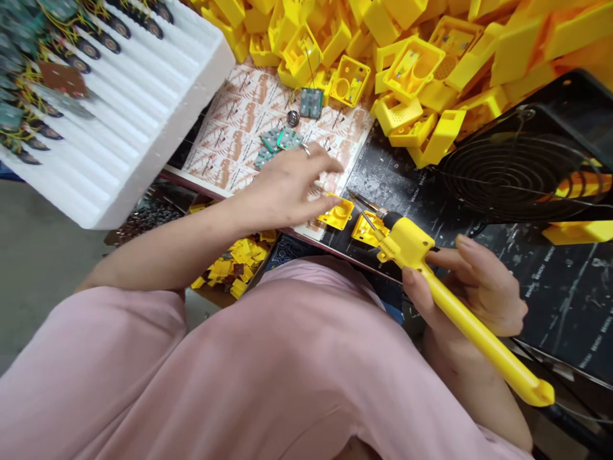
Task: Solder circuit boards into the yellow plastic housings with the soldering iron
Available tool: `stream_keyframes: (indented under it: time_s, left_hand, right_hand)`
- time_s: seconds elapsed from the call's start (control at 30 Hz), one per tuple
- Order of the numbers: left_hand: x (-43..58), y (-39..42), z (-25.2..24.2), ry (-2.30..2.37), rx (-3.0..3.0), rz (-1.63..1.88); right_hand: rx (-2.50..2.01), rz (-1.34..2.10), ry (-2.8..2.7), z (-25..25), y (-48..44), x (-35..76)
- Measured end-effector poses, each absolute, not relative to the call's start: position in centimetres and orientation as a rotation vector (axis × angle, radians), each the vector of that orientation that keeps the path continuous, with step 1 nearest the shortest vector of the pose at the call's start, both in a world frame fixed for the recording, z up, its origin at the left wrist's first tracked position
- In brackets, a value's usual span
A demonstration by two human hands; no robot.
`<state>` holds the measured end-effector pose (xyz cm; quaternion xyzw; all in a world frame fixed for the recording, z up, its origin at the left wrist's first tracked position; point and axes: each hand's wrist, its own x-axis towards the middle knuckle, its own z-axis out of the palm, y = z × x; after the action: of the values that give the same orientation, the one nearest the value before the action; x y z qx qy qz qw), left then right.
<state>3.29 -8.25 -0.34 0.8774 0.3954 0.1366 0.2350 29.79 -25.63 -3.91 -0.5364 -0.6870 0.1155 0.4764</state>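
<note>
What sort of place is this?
Probably a small electronics assembly workshop: the right hand holds what looks like a yellow soldering iron, yellow plastic housings lie heaped, and wired circuit boards fill a white foam tray.

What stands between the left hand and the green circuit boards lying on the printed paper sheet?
Nothing visible does: the left hand lies close beside the green circuit boards, with only the printed paper under them.
</note>
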Motion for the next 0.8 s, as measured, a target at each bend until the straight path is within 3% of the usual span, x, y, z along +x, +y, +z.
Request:
stream_keyframes:
  time_s: [0.13,0.4,0.8]
  left_hand:
    - [0.4,-8.4,0.1,1.182,2.016,0.761]
    - [1.8,-12.1,-1.5,1.125,2.827,0.633]
    - [1.6,-11.3,-2.5,0.989,2.776,0.514]
  right_hand:
    - [-1.365,0.079,-1.573,-3.4,-25.2,28.9]
    - [-1.310,0.062,-1.627,-3.0,-24.7,28.7]
    - [-1.216,0.230,-1.776,-1.9,-24.8,29.8]
